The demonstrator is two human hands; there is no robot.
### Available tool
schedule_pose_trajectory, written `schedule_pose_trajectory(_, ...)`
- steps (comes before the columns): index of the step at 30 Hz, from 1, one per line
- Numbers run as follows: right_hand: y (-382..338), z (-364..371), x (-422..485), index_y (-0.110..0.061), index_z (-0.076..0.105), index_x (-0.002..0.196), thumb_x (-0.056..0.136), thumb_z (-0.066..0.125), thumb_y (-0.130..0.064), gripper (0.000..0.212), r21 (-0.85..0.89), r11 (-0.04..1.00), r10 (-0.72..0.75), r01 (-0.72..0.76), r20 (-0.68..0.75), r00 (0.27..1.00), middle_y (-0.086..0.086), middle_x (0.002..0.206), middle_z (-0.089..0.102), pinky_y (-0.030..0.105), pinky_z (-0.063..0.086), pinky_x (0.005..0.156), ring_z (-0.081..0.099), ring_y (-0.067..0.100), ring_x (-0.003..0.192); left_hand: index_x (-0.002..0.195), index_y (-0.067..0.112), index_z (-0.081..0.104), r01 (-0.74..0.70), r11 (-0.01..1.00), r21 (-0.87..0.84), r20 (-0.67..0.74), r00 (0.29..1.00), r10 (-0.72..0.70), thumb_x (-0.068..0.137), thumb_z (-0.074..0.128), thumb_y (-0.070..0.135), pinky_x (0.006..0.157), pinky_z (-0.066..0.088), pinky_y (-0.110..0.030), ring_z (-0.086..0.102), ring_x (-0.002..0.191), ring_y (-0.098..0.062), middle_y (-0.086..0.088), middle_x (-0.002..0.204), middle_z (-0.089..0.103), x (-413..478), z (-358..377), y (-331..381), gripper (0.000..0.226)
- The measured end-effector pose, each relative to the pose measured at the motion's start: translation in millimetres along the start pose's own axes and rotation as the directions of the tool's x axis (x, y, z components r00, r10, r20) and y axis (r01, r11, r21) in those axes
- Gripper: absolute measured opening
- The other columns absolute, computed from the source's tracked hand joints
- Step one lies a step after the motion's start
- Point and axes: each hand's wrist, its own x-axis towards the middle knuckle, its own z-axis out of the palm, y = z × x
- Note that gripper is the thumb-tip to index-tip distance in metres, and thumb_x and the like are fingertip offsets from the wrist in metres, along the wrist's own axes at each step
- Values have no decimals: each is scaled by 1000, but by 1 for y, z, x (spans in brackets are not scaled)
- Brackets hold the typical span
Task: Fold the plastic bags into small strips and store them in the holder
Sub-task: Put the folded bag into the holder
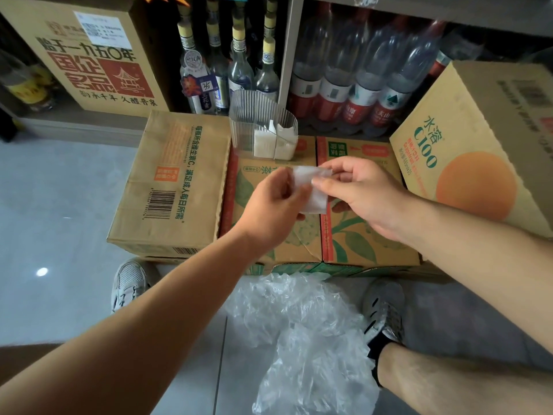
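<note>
A small folded white plastic bag strip (311,190) is held in the air over the cardboard boxes. My left hand (272,211) pinches its left side and my right hand (362,190) pinches its upper right end. Beyond them a clear ribbed plastic holder (260,121) stands on the boxes, with folded white bags (273,143) upright inside it. Loose crumpled clear plastic bags (302,333) lie on the floor between my feet.
Flat cardboard boxes (170,187) form the work surface. A tilted orange-printed box (478,151) leans at the right. Shelves behind hold glass bottles (239,61) and packed water bottles (359,76). My shoes (128,283) stand on the grey tile floor.
</note>
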Motion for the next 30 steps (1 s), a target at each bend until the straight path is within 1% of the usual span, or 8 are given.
schedule_pose_trajectory(5,-9,-5,31,-22,75,93,88,78,-18,7,-279,949,-115,150,139,984,-6,77,71,21,48,66,59,3,67,92,1,60,-103,964,246,-37,993,116,89,64,31,66,54,-53,52,69,-20,-27,87,63,33,-17,-9,30)
schedule_pose_trajectory(8,-10,-2,53,-12,73,93,91,75,-13,3,-245,959,-110,145,154,982,3,72,69,29,53,58,62,10,60,83,12,61,-168,934,316,-29,982,187,92,68,27,56,40,-37,45,60,-11,-5,68,59,55,-28,-18,19)
schedule_pose_trajectory(10,-8,2,70,-2,70,97,93,71,-8,7,-157,981,-93,115,141,986,13,75,71,30,59,61,69,16,62,81,19,63,-195,916,350,-41,974,223,93,70,20,60,45,-29,51,60,-6,11,68,60,70,-32,-20,15)
schedule_pose_trajectory(13,-6,4,100,6,67,98,94,69,-3,9,-69,992,-104,107,41,994,24,85,74,35,64,73,73,24,72,93,19,66,-151,910,387,-138,966,219,87,78,22,76,56,-30,67,78,-10,7,86,71,93,-45,-28,13)
schedule_pose_trajectory(17,-7,-3,153,-10,69,90,92,72,-11,4,-183,972,-182,147,-197,963,12,83,76,43,63,82,77,24,79,110,21,50,47,905,423,-428,891,154,72,89,42,88,54,-34,61,97,-16,2,107,59,111,-80,-53,58)
schedule_pose_trajectory(20,-8,0,183,-27,70,81,82,72,-36,9,-319,922,-299,219,-228,927,0,82,76,48,62,82,75,19,81,138,22,37,83,917,390,-440,891,107,67,91,50,109,45,-42,47,126,-15,1,133,44,122,-97,-69,93)
schedule_pose_trajectory(26,-5,13,212,-16,75,85,91,70,-26,13,-534,795,-428,288,-158,890,-8,81,73,34,57,75,68,9,78,158,39,11,-51,960,276,-216,970,114,62,85,69,119,37,-45,36,146,-13,5,161,34,154,-104,-75,125)
schedule_pose_trajectory(30,4,10,215,-21,76,89,93,70,-29,11,-608,741,-415,285,-80,906,-13,87,71,5,41,67,63,4,82,161,23,7,-152,965,214,-137,973,184,80,85,42,116,42,-34,50,136,-5,5,149,49,161,-99,-73,114)
